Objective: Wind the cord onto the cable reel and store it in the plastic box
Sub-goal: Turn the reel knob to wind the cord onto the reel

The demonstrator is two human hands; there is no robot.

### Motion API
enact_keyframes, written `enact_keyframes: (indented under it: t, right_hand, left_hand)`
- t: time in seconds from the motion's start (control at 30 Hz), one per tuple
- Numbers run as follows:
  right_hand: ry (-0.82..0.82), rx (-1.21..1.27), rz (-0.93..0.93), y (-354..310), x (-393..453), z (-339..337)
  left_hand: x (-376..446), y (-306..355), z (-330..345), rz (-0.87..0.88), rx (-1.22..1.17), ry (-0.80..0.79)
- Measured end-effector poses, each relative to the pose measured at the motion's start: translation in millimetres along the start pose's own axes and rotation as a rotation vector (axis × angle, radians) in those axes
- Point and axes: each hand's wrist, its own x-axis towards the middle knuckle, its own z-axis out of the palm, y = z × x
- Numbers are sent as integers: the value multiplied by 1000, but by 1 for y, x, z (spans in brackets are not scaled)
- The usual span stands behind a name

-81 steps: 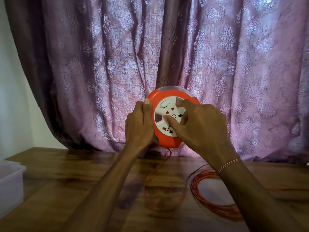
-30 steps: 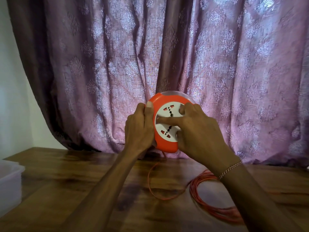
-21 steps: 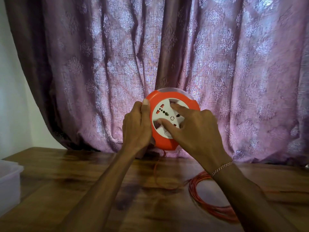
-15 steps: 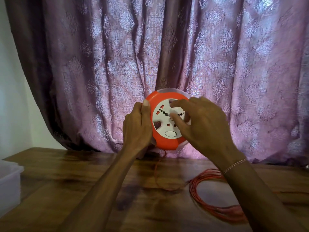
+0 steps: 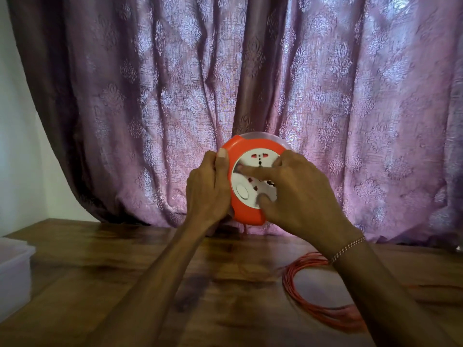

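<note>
While round orange plastic cable reel (image 5: 246,181) is held upright above brown wooden table (image 5: 125,284), left hand (image 5: 208,189) is wrapped tightly round its left rim, thumb on front. Right hand (image 5: 298,196) is spread over white socket face, fingertips (image 5: 239,168) pressed on it. Loose orange cord (image 5: 313,296) is coiled on table, right of centre. Translucent plastic box (image 5: 13,266) is seen at left edge, well apart. Purple patterned curtain (image 5: 250,83) is hung behind.

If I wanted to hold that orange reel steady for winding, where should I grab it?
Probably by the orange rim, from the side, as the left hand does: the cable reel stands on edge, and that grip leaves its white socket face free for the right hand to turn.
</note>
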Motion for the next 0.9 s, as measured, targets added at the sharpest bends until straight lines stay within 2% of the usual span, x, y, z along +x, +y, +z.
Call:
enact_keyframes:
  t: [0.1, 0.17, 0.3, 0.37, 0.47, 0.53, 0.63, 0.7, 0.9]
  right_hand:
    - [198, 50, 172, -4, 0, 6]
    - [265, 73, 237, -7, 1, 8]
    - [332, -3, 158, -5, 1, 6]
    - [302, 62, 49, 0, 2, 2]
    - [122, 121, -121, 11, 6, -5]
    - [-46, 99, -154, 11, 6, -9]
    - [-180, 18, -129, 5, 4, -11]
    - [-177, -15, -107, 2, 4, -11]
    - [21, -3, 4, 1, -1, 0]
  left_hand:
    - [2, 1, -1, -25, -31, 21]
    - [2, 1, -1, -27, -55, 16]
    - [1, 1, -2, -29, -70, 7]
    - [1, 1, -2, -32, -78, 4]
    - [3, 1, -4, -36, -90, 20]
    - [3, 1, -4, -31, -83, 26]
    - [2, 2, -4, -22, -56, 18]
    - [2, 1, -3, -17, -44, 10]
    - [1, 1, -2, -11, -37, 29]
